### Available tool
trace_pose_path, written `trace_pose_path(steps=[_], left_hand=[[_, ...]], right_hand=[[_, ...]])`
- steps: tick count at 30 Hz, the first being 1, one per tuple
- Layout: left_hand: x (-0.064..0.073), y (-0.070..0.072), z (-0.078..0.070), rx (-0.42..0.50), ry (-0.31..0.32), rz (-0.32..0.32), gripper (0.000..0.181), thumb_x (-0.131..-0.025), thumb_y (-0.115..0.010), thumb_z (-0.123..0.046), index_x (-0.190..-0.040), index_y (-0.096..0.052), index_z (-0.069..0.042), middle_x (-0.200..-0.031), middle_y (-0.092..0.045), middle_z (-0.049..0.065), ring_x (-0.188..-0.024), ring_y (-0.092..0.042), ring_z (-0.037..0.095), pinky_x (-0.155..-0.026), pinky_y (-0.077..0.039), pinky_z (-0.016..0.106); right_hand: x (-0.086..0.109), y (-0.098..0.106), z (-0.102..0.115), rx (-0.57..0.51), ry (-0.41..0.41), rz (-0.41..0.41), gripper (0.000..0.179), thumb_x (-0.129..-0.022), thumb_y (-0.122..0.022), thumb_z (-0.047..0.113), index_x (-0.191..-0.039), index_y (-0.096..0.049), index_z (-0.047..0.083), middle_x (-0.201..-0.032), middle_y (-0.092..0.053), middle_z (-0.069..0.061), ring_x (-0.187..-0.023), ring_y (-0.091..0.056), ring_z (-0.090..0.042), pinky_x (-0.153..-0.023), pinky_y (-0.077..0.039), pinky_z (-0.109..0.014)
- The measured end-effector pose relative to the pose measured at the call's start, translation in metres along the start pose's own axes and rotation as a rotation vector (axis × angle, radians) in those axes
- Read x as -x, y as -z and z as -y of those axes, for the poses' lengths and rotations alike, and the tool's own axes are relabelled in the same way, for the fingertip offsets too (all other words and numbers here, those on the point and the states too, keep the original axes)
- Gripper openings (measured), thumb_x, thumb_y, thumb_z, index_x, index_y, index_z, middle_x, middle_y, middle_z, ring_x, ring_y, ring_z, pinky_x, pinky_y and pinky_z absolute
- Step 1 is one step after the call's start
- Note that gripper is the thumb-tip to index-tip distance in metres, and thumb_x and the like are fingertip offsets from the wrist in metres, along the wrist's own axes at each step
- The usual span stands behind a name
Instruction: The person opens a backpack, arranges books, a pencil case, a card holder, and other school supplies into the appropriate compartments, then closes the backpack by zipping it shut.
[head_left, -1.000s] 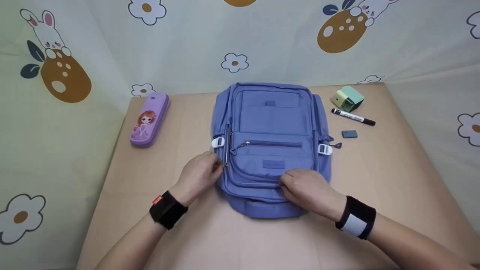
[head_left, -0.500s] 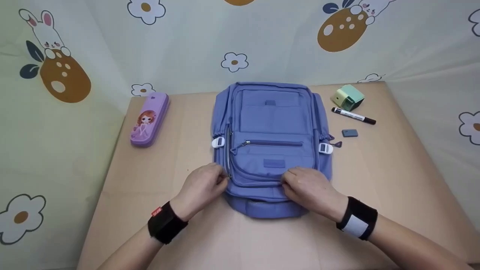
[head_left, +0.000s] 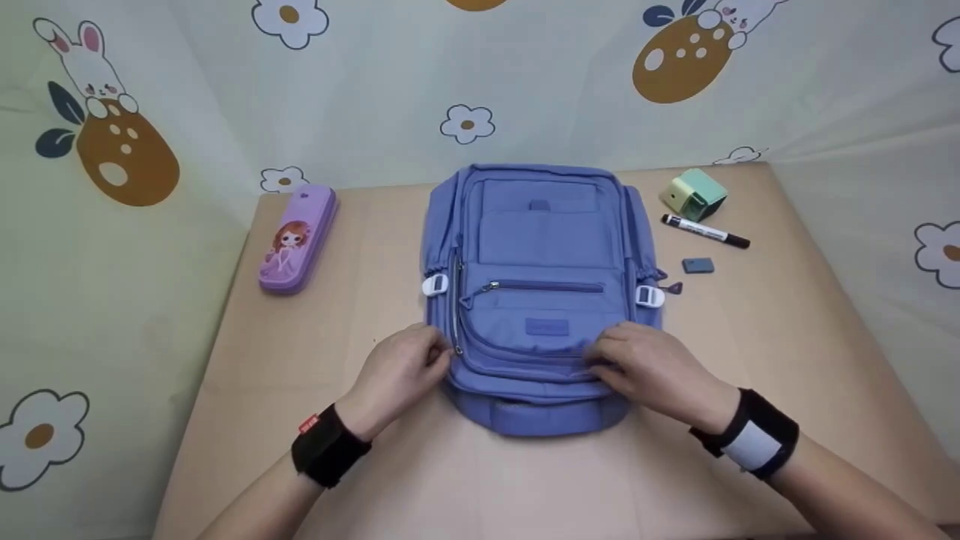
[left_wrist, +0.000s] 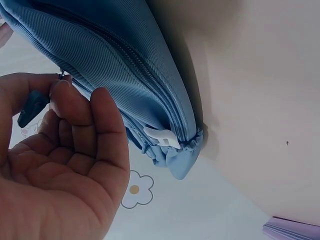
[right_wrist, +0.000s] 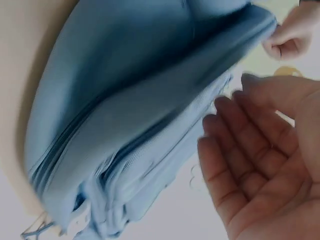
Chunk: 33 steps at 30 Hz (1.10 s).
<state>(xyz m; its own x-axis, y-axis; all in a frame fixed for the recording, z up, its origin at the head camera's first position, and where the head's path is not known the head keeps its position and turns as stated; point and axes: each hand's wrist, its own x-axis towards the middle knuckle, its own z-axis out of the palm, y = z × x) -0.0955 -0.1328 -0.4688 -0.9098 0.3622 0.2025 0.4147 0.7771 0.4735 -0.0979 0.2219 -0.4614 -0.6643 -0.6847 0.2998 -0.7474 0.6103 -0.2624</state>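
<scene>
A blue backpack (head_left: 553,240) lies flat on the table, front side up. At its lower left edge my left hand (head_left: 401,375) pinches a zipper pull (left_wrist: 34,107) between thumb and forefinger; the other fingers curl loosely in the left wrist view. A stretch of zipper (head_left: 456,307) above that hand shows along the bag's left side. Over the lower right front, my right hand (head_left: 664,367) has its fingers loosely extended. In the right wrist view its fingertips are apart from the fabric, and nothing is between them.
A purple pencil case (head_left: 298,240) lies at the left. To the right of the bag are a green and yellow pencil sharpener (head_left: 696,195), a black and white marker (head_left: 705,231) and a small dark blue block (head_left: 698,265). A patterned curtain (head_left: 375,90) hangs behind the table.
My left hand has slid down the bag's left side with the zipper pull, then stayed about there. My right hand has let go of the bag's lower front and shifted right.
</scene>
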Motion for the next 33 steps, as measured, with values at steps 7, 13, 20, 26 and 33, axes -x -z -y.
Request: trace_pose_path(steps=[7, 13, 20, 26, 33], left_hand=[[0.001, 0.0, 0.0, 0.006, 0.025, 0.0, 0.01, -0.091, -0.073, -0.016, -0.086, -0.066, -0.013, -0.078, -0.054, -0.007, -0.069, -0.051, 0.011, -0.062, -0.047, 0.032], [0.001, 0.0, -0.001, 0.013, 0.032, -0.001, 0.009, -0.091, -0.074, -0.016, -0.086, -0.066, -0.013, -0.078, -0.055, -0.007, -0.069, -0.052, 0.011, -0.062, -0.048, 0.032], [0.001, 0.001, -0.002, 0.056, 0.068, 0.037, 0.009, -0.091, -0.073, -0.015, -0.085, -0.066, -0.014, -0.078, -0.055, -0.007, -0.069, -0.052, 0.01, -0.062, -0.048, 0.031], [0.002, 0.0, -0.012, 0.106, 0.101, 0.1, 0.009, -0.088, -0.07, -0.012, -0.08, -0.067, -0.015, -0.075, -0.055, -0.008, -0.067, -0.051, 0.009, -0.06, -0.046, 0.029], [0.004, -0.008, -0.035, 0.055, 0.003, 0.108, 0.01, -0.09, -0.07, -0.017, -0.081, -0.067, -0.017, -0.074, -0.055, -0.01, -0.065, -0.052, 0.007, -0.057, -0.045, 0.026]], right_hand=[[0.01, -0.004, -0.012, 0.005, 0.045, 0.057, 0.015, -0.084, -0.084, 0.013, -0.097, -0.077, 0.011, -0.091, -0.069, 0.003, -0.085, -0.065, -0.015, -0.074, -0.056, -0.034], [0.013, -0.013, -0.014, 0.069, 0.094, 0.034, 0.011, -0.085, -0.083, 0.014, -0.094, -0.077, 0.013, -0.088, -0.068, 0.003, -0.08, -0.064, -0.017, -0.069, -0.054, -0.035], [0.015, -0.019, -0.011, 0.189, 0.057, -0.008, 0.011, -0.088, -0.076, 0.013, -0.09, -0.065, 0.012, -0.082, -0.065, 0.001, -0.073, -0.064, -0.019, -0.059, -0.053, -0.036], [0.013, -0.02, -0.009, 0.196, 0.023, -0.074, 0.012, -0.089, -0.074, 0.013, -0.088, -0.062, 0.011, -0.079, -0.061, 0.0, -0.072, -0.063, -0.02, -0.056, -0.052, -0.038], [0.012, -0.02, -0.01, 0.191, 0.039, -0.105, 0.011, -0.088, -0.073, 0.013, -0.089, -0.062, 0.011, -0.079, -0.061, 0.0, -0.07, -0.061, -0.02, -0.057, -0.051, -0.038]])
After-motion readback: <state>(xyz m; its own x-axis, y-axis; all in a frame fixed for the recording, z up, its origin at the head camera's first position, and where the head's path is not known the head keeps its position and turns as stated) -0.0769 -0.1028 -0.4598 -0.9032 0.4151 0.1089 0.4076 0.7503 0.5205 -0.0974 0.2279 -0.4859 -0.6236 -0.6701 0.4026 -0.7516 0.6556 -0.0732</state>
